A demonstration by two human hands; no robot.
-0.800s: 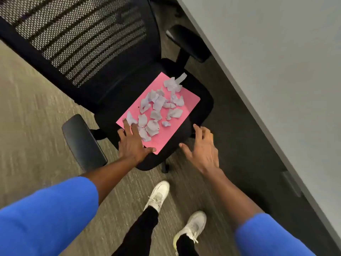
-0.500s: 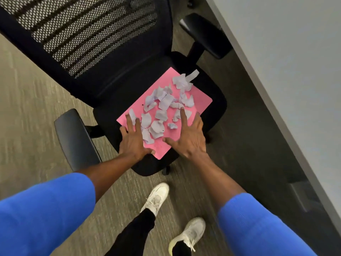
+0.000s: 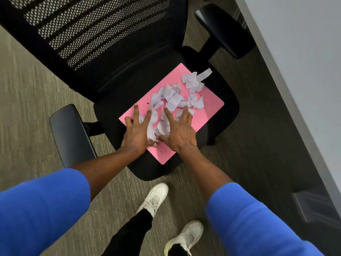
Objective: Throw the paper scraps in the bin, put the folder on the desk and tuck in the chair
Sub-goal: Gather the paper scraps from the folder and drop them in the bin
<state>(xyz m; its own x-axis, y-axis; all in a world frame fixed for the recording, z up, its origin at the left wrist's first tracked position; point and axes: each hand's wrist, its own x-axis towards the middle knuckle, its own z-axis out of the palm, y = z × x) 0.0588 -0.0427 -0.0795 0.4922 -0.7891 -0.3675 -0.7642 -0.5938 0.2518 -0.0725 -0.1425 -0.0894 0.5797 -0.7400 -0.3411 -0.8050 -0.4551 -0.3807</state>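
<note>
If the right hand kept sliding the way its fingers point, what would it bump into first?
The right hand points up across the pink folder, so it would probably hit the paper scraps just past its fingertips.

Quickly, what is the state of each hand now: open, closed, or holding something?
Left hand: open, fingers spread flat on the paper scraps and the pink folder, gripping nothing.
Right hand: open, fingers spread over the scraps, gripping nothing.

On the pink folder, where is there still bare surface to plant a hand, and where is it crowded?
Bare patches on the pink folder: the near corner below both wrists, and the right strip toward the grey desk. Crowded: the middle and far corner, under white paper scraps, where the left hand and right hand spread.
</note>
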